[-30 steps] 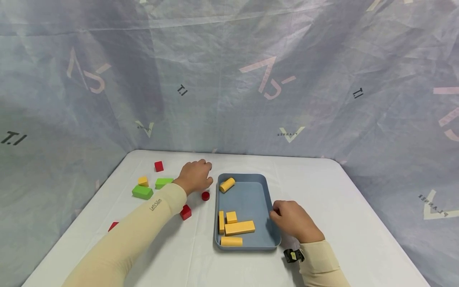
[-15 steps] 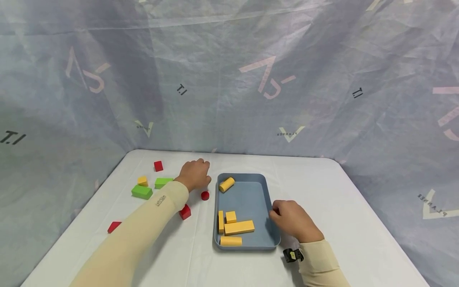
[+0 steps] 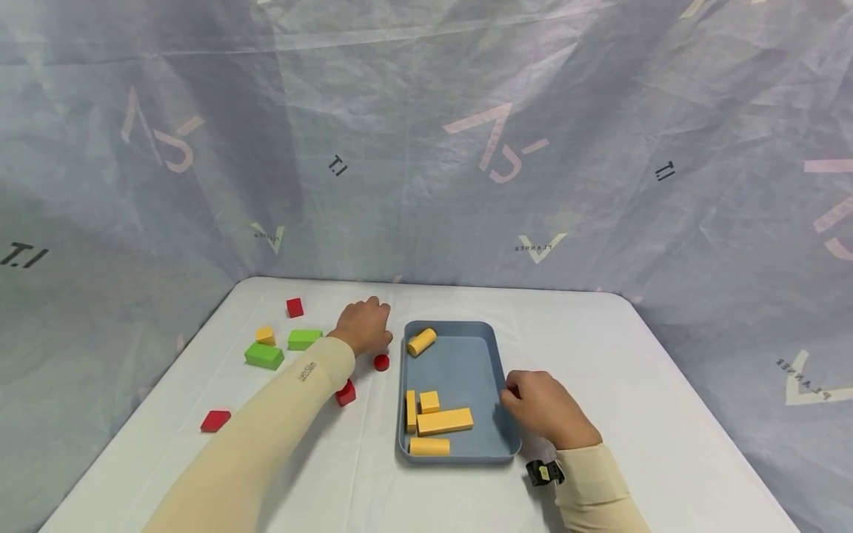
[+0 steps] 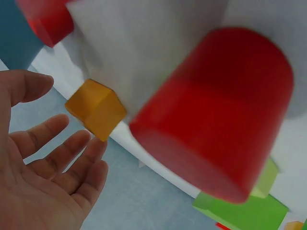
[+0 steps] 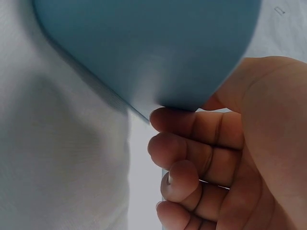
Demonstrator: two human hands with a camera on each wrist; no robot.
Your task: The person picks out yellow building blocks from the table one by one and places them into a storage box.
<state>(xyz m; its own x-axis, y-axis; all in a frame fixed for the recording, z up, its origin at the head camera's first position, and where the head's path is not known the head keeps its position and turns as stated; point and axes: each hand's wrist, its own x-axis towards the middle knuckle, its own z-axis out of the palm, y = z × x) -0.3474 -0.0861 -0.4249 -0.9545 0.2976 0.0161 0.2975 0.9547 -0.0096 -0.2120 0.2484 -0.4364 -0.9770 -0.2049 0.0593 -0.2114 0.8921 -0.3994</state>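
Note:
My left hand (image 3: 363, 326) is over the table left of the tray, its fingers loosely bent and apart in the left wrist view. A yellow block (image 4: 97, 109) lies just beyond those fingertips, hidden behind the hand in the head view. Close by are a small round red piece (image 3: 381, 363) and a larger red block (image 3: 345, 394), partly covered by the sleeve. My right hand (image 3: 549, 411) pinches the right wall of the blue-grey tray (image 3: 460, 370), index finger against its outer side, thumb mostly hidden. Inside the tray lie several yellow pieces, including a long block (image 3: 445, 421) and a cylinder (image 3: 422, 342).
Toward the left side sit two green blocks (image 3: 264, 356), a yellow block (image 3: 265, 336) and a red cube (image 3: 295, 308). A flat red piece (image 3: 215, 421) lies nearer the front left. A hanging grey sheet (image 3: 426, 148) stands behind the white table (image 3: 566, 326).
The left forearm has swung slightly to the right, uncovering more of the flat red piece at the left. The left hand stays nearly in place; right hand and tray are still.

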